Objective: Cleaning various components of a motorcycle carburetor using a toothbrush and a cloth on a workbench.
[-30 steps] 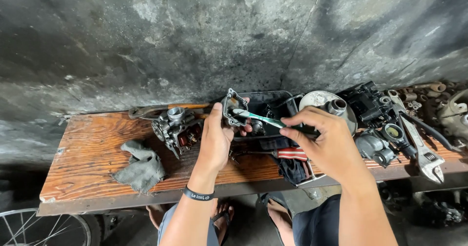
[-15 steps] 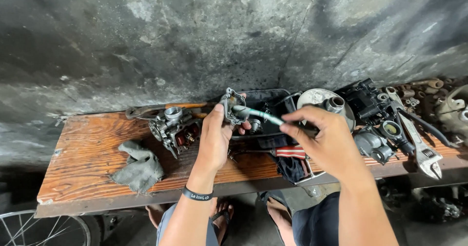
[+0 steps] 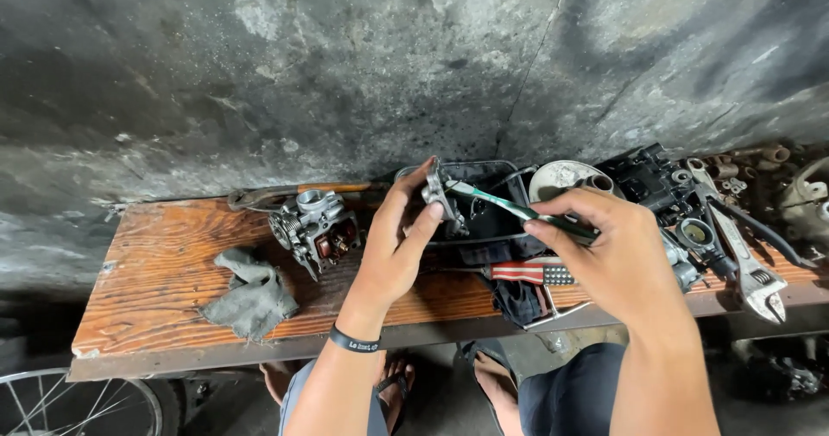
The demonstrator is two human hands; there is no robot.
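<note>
Nearest the camera: bare feet in sandals (image 3: 393, 384) below the bench edge, dark shorts (image 3: 570, 393) at right, a bicycle wheel (image 3: 82, 406) at lower left.

Left hand (image 3: 393, 246), black wristband (image 3: 354, 343) at the wrist, raised above the wooden bench (image 3: 155, 289); fingers curled and pinched closed on a small metal carburetor part (image 3: 439, 196), thumb at its lower edge, fingertips at its top. Right hand (image 3: 617, 255) closed around the handle of a green-handled screwdriver (image 3: 509, 205), shaft slanting up and left, tip touching the held part. Compared with half a second ago: both hands a little higher and closer together in the view, part turned slightly more edge-on, screwdriver tip seated against it as before; bench items unmoved.

On the bench, left of the hands: a crumpled grey rag (image 3: 250, 298), then a carburetor body (image 3: 315, 227) standing just beside it, well apart from the held part. Directly behind and beneath the hands: a black tray (image 3: 496, 177), partly hidden by both hands, with dark cloth and a red-striped item (image 3: 527, 272) at its front edge.

Right side: a pale round cover (image 3: 557, 177), black engine parts (image 3: 648, 177), an adjustable wrench (image 3: 747, 259) lying near the bench end, its lower left partly masked by the right hand.

Farthest: a long rusty tool (image 3: 285, 194) along the rear edge, against a stained concrete wall (image 3: 345, 65).
</note>
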